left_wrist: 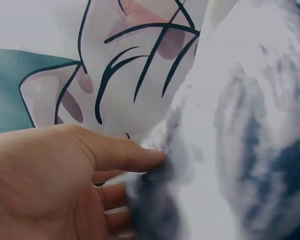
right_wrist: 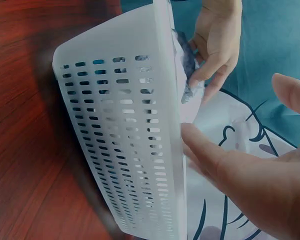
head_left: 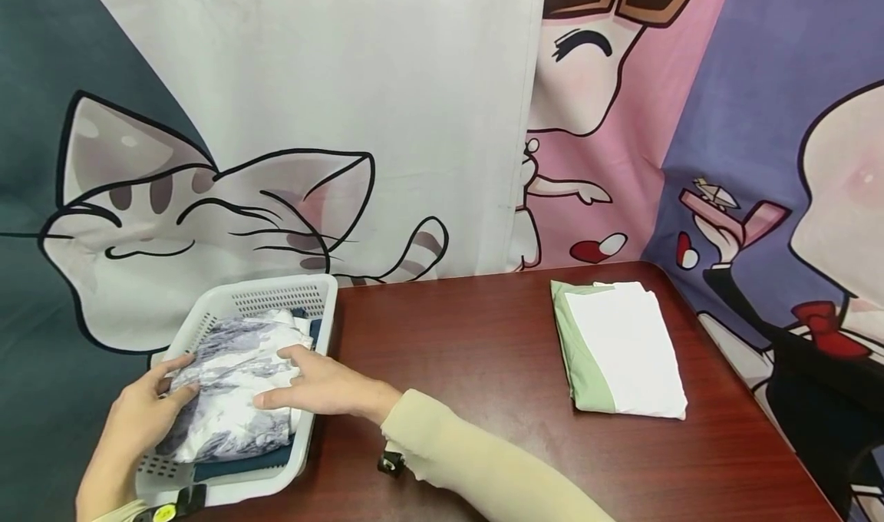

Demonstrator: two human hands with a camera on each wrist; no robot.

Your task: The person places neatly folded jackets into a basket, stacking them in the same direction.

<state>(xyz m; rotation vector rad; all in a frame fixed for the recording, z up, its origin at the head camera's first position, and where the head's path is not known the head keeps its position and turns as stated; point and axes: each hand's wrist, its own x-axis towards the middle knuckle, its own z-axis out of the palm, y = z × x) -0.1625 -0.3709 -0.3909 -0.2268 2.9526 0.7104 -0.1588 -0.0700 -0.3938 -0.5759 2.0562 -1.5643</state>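
A folded white-and-grey tie-dye garment (head_left: 238, 376) lies on top of dark blue cloth (head_left: 242, 464) in a white plastic basket (head_left: 319, 299). At the garment's left side, my left hand (head_left: 141, 414) holds the edge. In the left wrist view the thumb (left_wrist: 150, 159) lies against the cloth, and the other fingertips are hidden behind it. My right hand (head_left: 324, 384) reaches over the basket's right rim, thumb and fingers spread, fingertips resting on the garment. The right wrist view shows this hand (right_wrist: 260, 175) beside the perforated basket wall (right_wrist: 115, 115).
On the right of the brown table (head_left: 442, 353) lies a folded white and green garment (head_left: 621, 353). A printed cloth backdrop (head_left: 428, 123) with cartoon figures hangs right behind the table and basket.
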